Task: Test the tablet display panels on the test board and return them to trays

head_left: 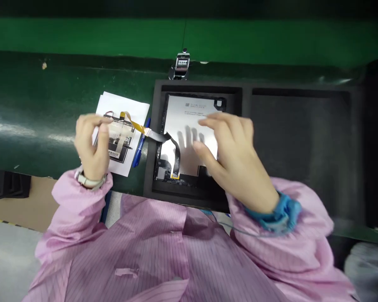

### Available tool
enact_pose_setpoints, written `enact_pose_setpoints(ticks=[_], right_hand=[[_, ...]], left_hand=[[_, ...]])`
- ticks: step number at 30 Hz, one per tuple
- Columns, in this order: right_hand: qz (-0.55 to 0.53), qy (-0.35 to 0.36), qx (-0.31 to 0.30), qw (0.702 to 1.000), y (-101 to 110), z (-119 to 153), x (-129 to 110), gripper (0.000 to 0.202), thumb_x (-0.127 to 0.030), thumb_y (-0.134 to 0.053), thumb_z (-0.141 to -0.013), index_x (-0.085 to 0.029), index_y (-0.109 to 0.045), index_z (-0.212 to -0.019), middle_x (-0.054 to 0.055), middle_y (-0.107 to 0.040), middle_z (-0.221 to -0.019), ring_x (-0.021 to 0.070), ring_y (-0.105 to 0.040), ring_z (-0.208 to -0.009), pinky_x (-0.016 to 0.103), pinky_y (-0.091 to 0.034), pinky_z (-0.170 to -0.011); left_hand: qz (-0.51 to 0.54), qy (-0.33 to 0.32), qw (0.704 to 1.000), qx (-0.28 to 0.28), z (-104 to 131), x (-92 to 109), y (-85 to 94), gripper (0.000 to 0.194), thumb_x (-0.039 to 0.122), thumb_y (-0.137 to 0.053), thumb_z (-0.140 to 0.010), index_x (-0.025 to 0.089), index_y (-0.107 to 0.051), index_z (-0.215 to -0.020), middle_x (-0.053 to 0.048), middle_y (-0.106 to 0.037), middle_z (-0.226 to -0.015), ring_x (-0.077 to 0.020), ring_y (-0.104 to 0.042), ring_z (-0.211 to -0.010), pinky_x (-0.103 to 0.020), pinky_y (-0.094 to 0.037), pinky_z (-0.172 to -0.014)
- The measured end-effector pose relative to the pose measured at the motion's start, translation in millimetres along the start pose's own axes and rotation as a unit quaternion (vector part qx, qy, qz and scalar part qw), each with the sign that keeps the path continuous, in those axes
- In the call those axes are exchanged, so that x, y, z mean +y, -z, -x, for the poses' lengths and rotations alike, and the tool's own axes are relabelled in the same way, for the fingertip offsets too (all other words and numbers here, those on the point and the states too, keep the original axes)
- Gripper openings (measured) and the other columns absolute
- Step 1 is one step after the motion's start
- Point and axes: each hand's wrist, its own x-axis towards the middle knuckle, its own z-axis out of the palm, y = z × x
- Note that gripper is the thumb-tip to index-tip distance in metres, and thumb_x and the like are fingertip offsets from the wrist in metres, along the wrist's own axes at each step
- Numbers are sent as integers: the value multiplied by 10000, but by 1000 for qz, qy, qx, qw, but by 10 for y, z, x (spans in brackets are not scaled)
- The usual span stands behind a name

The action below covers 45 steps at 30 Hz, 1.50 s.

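Head view: the work that I have in front of me is a silver panel (176, 113) linked by a long ribbon (177, 155) to a small board (122, 140). The panel lies flat in the left recess of the black tray (247, 97), by that recess's left wall; the board rests on white paper (135, 108) left of the tray, towards the near edge of the worktop (56, 100). The ribbon leaves the board's far side, crosses the tray's left rim and bends down to a yellow-edged joint at the panel's near left corner. My left hand (93, 157) is at the board's far left corner, thumb and forefinger narrowly spaced; I cannot tell whether they grip its edge. My right hand (239, 167) hangs over the panel's right part, fingers spread, thumb and forefinger well apart, apparently holding nothing. I judge the step in hand to be handling or positioning the joined parts. From here, any move calls for a light touch and slack in the ribbon, so that neither joint is tugged. A blue pen (140, 147) lies between board and tray, and a metal counter (182, 63) sits just beyond the tray's far edge.
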Motion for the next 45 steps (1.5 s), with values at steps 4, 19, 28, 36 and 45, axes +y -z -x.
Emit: enact_pose_setpoints(ticks=[4,19,28,36,45], right_hand=[[86,-84,-5,993,33,485,141,482,-465,-424,-1030,-143,-548,-1367,220,-589,-1342,408,-509,-1270,616,-436,-1051],[70,-131,40,988,-295,808,250,576,-498,-390,-1032,-117,-493,-1452,227,-588,-1356,406,-487,-1304,637,-435,-1085],[86,-169,52,980,-416,717,126,579,-560,-375,-1021,-117,-651,-1272,230,-613,-1373,451,-459,-1345,823,-257,-1114],[-181,-257,83,946,-257,672,222,436,-553,-582,-912,-231,-705,-1178,145,-615,-1437,358,-442,-1384,698,-363,-1149],[-397,-78,63,912,25,309,-477,609,-538,-525,-987,-234,-479,-1512,142,-434,-1599,283,-390,-1513,543,-375,-1234]], left_hand=[[-143,74,982,-104,480,18,187,259,307,-492,-1027,188,-676,-1165,-33,-635,-818,-185,-580,-696,-336,-442,-680],[-331,-21,892,-307,714,16,180,459,243,-366,-1039,215,-653,-1396,-84,-582,-833,-241,-579,-748,-359,-427,-637],[-119,-87,965,-217,874,780,-118,536,204,-506,-1001,183,-455,-1534,-157,-688,-1290,-323,-625,-1216,-480,-562,-1000],[-110,-45,953,-280,831,880,-131,419,285,-499,-1021,112,-618,-1383,-178,-690,-1369,-396,-558,-1353,-618,-539,-1068],[212,197,947,-136,55,990,91,297,466,-533,-1019,243,-729,-1035,-61,-769,-1115,-250,-722,-1122,-422,-606,-990]])
